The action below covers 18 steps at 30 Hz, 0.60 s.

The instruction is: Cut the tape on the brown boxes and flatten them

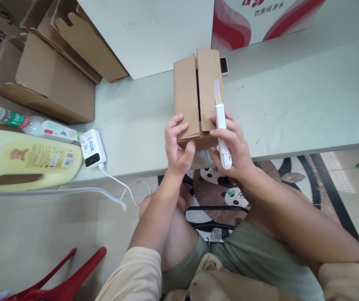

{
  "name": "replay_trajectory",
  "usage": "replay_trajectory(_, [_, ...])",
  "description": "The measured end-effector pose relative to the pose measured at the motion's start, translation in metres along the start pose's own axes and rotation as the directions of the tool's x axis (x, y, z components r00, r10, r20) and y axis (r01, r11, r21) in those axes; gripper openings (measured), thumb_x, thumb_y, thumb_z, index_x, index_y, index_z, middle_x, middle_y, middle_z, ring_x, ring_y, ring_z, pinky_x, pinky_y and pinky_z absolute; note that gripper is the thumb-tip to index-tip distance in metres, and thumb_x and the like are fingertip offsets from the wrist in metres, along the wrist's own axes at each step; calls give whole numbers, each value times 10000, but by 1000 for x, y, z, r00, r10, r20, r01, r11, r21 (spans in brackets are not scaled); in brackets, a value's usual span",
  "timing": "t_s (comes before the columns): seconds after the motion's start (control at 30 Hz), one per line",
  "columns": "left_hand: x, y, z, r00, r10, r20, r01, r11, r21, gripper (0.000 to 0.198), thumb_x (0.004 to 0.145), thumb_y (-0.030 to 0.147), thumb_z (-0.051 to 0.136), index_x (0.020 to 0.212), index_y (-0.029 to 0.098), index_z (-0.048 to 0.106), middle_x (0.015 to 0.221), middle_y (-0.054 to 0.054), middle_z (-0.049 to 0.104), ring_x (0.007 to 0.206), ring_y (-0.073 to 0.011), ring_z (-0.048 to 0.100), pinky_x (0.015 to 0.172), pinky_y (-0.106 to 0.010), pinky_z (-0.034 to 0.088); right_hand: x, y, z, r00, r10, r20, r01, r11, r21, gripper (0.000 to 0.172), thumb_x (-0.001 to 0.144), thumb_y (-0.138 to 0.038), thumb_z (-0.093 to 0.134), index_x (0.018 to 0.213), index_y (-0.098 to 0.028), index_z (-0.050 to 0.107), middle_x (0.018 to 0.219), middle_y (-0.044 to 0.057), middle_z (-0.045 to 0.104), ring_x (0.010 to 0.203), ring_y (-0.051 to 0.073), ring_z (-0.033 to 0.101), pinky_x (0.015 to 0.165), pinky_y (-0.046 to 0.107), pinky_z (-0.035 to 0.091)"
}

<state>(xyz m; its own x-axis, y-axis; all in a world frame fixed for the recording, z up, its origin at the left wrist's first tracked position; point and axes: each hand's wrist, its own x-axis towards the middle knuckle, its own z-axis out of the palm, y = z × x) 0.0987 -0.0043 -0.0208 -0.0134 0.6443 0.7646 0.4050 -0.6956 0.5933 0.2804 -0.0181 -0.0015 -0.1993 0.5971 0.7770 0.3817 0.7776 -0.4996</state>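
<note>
I had the left hand point(178, 146) at the near left corner of the small cardboard box point(185, 98), which stood on the desk point(292, 100), close to the front edge and directly before the person. Its fingers were bent over the top flap and the thumb was at the front side, so the corner was held between them. The right hand point(237, 146) was at the near right corner of the same box. Its fingers were closed around the white handle of a utility knife point(221, 119). The blade was out and pointed away from the person, above the right flap; whether it touched the cardboard, I could not tell. Between the two top flaps there was a narrow dark gap, which ran from the near side to the far side.

Beside the far right corner of the box I saw a phone point(224, 65), partly hidden. Farther back there stood a large white panel point(148, 33) and, to its right, a carton point(232, 27) with red waves and Chinese characters. At the far left were several brown boxes point(54, 75). Nearer on that side I found a clear bottle point(35, 124) with a white cap, a pale yellow jug point(50, 161) and a small white device point(92, 144), from which a white cable point(116, 182) went down over the desk's edge.
</note>
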Motion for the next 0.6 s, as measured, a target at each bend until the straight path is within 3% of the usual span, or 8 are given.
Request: replay_trajectory(0.6, [2,4,0,1000,-4,-2,4,1000,-1,377,980,524,515,1302,328,535,1391,-69,567,1350,-266,563,1158,-518,456,0,-1,-1,1000,8,10,-8,1000,10,459,925,-242,541,1365,-361,482,1378,70,589,1385,292,540,1221,612,406])
